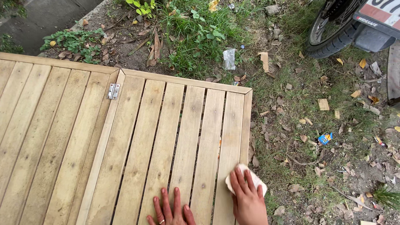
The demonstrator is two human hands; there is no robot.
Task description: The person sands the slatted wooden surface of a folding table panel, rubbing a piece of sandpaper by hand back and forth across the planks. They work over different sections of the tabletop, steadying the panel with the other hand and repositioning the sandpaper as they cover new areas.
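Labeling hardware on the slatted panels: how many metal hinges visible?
1. A silver hinge joins the two wooden slatted panels near their top edge. Others may lie below the frame, out of view.

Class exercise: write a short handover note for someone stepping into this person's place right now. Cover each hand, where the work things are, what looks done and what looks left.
Left hand: flat on the slatted wooden panel, fingers spread, a ring on one finger, nothing in its grip.
Right hand: pressing a pale folded pad, maybe cloth or sandpaper, onto the panel's right edge near the bottom corner.
Panel: lies flat outdoors on grass and dirt, joined by a metal hinge to a second panel on the left.
Done: cannot tell; the slats look alike all over.
Left: likely the rest of the surface, judging by the pad's corner position.
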